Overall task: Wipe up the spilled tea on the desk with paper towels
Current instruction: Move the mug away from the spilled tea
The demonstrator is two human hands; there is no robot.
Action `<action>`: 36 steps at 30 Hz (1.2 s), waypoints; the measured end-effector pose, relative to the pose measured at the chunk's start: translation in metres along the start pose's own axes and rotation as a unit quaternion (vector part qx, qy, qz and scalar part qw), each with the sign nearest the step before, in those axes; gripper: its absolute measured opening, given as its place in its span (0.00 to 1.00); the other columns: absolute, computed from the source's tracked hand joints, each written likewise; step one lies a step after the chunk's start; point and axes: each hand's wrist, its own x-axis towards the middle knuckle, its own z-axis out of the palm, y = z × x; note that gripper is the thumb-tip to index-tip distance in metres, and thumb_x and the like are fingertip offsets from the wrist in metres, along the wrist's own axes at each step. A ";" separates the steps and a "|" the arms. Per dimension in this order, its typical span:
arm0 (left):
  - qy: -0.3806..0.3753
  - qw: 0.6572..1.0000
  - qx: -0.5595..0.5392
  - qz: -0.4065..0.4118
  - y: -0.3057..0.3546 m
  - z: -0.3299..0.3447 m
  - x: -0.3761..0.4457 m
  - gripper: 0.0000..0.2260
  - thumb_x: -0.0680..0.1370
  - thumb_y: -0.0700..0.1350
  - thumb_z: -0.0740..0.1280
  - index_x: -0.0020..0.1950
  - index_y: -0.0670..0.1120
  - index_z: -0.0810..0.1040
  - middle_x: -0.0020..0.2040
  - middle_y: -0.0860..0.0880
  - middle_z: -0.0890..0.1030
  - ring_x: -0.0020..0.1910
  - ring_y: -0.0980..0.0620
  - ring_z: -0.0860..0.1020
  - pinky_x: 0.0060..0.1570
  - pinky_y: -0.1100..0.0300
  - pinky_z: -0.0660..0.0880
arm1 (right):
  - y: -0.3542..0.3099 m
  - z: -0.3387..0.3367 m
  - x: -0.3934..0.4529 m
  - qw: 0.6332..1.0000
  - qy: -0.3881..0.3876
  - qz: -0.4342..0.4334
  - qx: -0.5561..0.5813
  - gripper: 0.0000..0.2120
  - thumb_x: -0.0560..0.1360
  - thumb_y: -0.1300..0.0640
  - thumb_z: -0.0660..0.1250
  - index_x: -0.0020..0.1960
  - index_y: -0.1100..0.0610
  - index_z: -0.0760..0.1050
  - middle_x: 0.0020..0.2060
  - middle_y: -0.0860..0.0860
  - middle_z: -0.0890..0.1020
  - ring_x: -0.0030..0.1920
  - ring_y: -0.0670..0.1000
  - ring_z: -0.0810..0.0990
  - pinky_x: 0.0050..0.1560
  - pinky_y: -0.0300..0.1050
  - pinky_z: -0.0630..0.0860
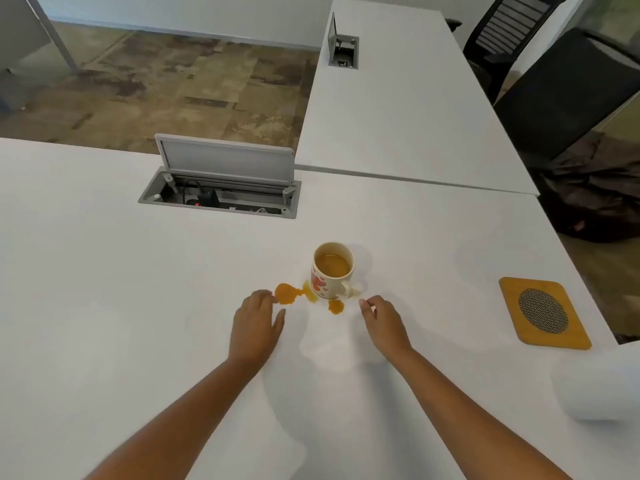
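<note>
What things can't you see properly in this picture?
- Paper towel roll: head view, cut off by the right edge and blurred.
- Tea beneath the mug: hidden by the mug.
- Cable box contents: too small and dark.
- Dark bundle on the floor: unclear what it is.

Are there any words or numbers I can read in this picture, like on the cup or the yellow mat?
No readable text anywhere.
Mug: only red shapes, no words.
Yellow mat: a mesh circle, no label.
Open cable box in the desk: any markings are too small and blurred to read.
</note>
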 end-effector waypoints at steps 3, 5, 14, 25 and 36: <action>0.034 0.997 -0.051 0.047 0.017 0.000 0.018 0.17 0.75 0.48 0.67 0.61 0.42 0.73 0.59 0.43 0.77 0.56 0.44 0.75 0.54 0.53 0.72 | -0.016 0.002 0.007 0.992 -0.066 0.026 0.109 0.19 0.79 0.43 0.52 0.60 0.55 0.67 0.51 0.52 0.77 0.45 0.49 0.74 0.45 0.41 0.69; 0.025 0.997 -0.065 0.046 0.028 0.000 0.033 0.24 0.74 0.52 0.68 0.65 0.42 0.70 0.63 0.44 0.75 0.60 0.44 0.74 0.58 0.52 0.71 | -0.026 0.003 0.009 0.986 -0.091 0.043 0.129 0.21 0.78 0.40 0.51 0.60 0.55 0.65 0.47 0.50 0.74 0.44 0.48 0.73 0.45 0.42 0.68; -0.024 0.992 -0.117 0.042 0.052 0.016 0.072 0.43 0.65 0.61 0.73 0.73 0.45 0.58 0.71 0.45 0.68 0.68 0.45 0.69 0.63 0.51 0.69 | -0.033 0.004 0.017 0.980 -0.097 0.053 0.168 0.18 0.79 0.42 0.49 0.55 0.54 0.68 0.34 0.46 0.70 0.34 0.44 0.68 0.35 0.37 0.67; -0.162 0.966 -0.200 0.006 0.058 0.031 0.098 0.53 0.64 0.60 0.75 0.75 0.50 0.42 0.73 0.46 0.64 0.70 0.45 0.65 0.62 0.51 0.68 | -0.041 -0.006 0.017 0.933 -0.188 0.106 0.287 0.17 0.80 0.43 0.48 0.41 0.51 0.67 0.29 0.50 0.65 0.27 0.46 0.59 0.25 0.36 0.60; -0.111 0.973 -0.203 0.015 0.053 0.012 0.090 0.49 0.62 0.60 0.76 0.74 0.53 0.51 0.72 0.48 0.66 0.68 0.46 0.68 0.60 0.52 0.70 | -0.052 -0.002 0.010 0.951 -0.175 0.075 0.242 0.17 0.81 0.44 0.46 0.42 0.51 0.67 0.30 0.49 0.67 0.28 0.46 0.61 0.25 0.36 0.60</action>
